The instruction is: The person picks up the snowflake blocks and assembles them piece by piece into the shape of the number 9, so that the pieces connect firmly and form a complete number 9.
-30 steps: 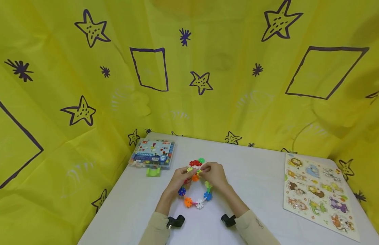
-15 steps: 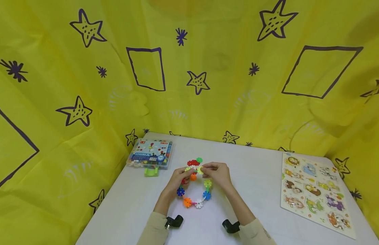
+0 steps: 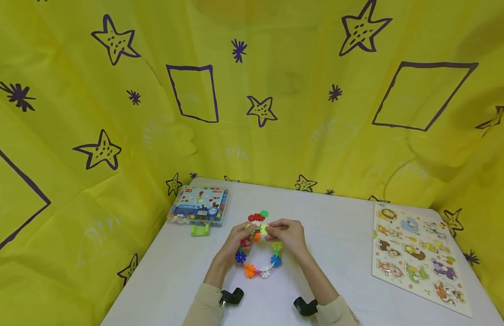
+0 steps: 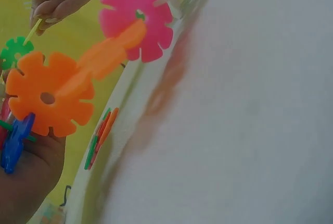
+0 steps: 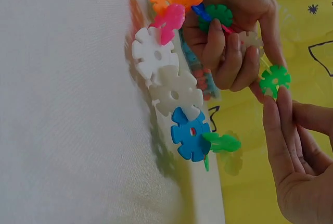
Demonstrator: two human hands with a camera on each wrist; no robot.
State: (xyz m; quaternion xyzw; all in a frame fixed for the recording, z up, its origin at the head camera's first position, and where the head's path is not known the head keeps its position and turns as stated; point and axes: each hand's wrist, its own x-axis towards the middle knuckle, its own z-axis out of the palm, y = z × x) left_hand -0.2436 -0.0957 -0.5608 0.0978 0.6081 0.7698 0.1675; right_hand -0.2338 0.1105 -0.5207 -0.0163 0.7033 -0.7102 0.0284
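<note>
My left hand [image 3: 232, 244] grips one end of a chain of notched plastic snowflake discs, its fingers curled round several pieces. From that end a green disc [image 5: 276, 78] sticks out between the hands. My right hand [image 3: 289, 235] pinches a yellow disc [image 3: 263, 229] between thumb and fingers, and the yellow edge meets the green disc. The rest of the chain curves below the hands: dark blue [image 3: 240, 257], orange [image 4: 49, 96], pink [image 4: 136, 18], white [image 5: 154, 53] and light blue [image 5: 190, 134]. A yellow disc [image 3: 277, 246] is at its free end.
Loose discs lie just beyond the hands, among them a red one [image 3: 256, 218] and a green one [image 3: 264, 213]. A clear lidded box [image 3: 200, 206] stands back left, with a light-green plastic piece [image 3: 200, 230] before it. An animal puzzle board [image 3: 416, 258] lies at the right.
My right hand has drawn slightly right and turned the yellow disc, so its face now shows beside the left fingertips. The chain's free end has come into view; the left hand keeps its grip.
</note>
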